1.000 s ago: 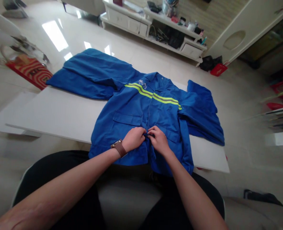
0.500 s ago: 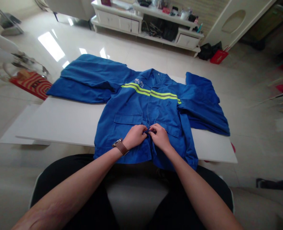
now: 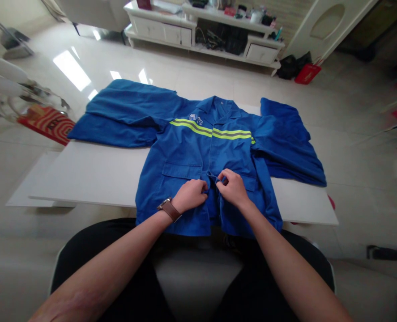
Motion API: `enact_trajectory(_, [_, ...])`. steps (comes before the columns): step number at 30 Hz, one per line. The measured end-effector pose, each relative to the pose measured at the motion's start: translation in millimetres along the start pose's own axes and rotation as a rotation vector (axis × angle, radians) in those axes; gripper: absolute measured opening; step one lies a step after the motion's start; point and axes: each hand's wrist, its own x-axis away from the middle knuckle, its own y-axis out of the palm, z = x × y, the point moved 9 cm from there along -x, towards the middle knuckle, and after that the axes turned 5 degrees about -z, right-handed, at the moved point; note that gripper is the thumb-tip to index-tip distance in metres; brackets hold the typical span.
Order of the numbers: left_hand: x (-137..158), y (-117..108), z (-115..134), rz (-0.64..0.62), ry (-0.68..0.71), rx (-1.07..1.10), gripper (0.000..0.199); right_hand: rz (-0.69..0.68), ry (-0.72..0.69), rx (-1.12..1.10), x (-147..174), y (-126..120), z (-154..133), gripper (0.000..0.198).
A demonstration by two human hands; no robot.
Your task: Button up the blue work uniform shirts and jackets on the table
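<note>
A blue work jacket with a yellow-and-grey reflective stripe lies front up, collar away from me, sleeves spread to both sides. Its front is joined at the chest and parted near the hem. My left hand, a brown-strapped watch on its wrist, is closed on the front edge on the left side. Slightly higher, my right hand pinches the opposite front edge and lifts it a little. Whether a button sits between the fingers is hidden.
The jacket lies on a white table whose near edge is just before my knees. A red patterned bag stands at the left. Beyond, a white cabinet holds several small items; a red bag is on the floor beside it.
My hands were together at the front opening. Now they are apart, the right one moved right with its edge, and the lower front has opened wider.
</note>
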Motion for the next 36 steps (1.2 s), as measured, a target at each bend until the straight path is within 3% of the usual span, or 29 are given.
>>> enact_trajectory(2, [1,9,2,-0.074,0.019,-0.056,0.018,-0.066,-0.004,-0.026,0,8,0,0.003])
enact_trajectory(5, [3,18,3,-0.154,0.025,-0.086,0.018,-0.133,-0.009,-0.053,1,19,2,0.016])
enact_trajectory(8, [4,8,5,-0.06,0.039,-0.148,0.02,-0.201,-0.022,0.05,6,28,2,0.036])
enact_trajectory(13, [1,-2,7,0.08,0.093,-0.156,0.029,-0.266,-0.013,0.174,15,37,1,0.048])
enact_trajectory(18, [-6,4,-3,0.073,0.08,0.007,0.029,-0.198,0.065,0.231,12,26,4,0.024])
enact_trajectory(22, [-10,-5,-12,0.07,0.012,0.079,0.029,-0.129,0.147,0.219,6,11,10,0.011])
enact_trajectory(29, [-19,-39,-2,0.153,-0.124,0.312,0.035,-0.002,0.097,0.112,7,-14,-1,0.024])
enact_trajectory(33, [-31,-26,-9,0.081,-0.35,0.6,0.029,0.072,0.078,0.058,8,-31,-5,0.021])
enact_trajectory(36, [-46,-13,-6,0.066,-0.399,0.789,0.031,0.093,0.025,-0.015,6,-41,-12,0.019])
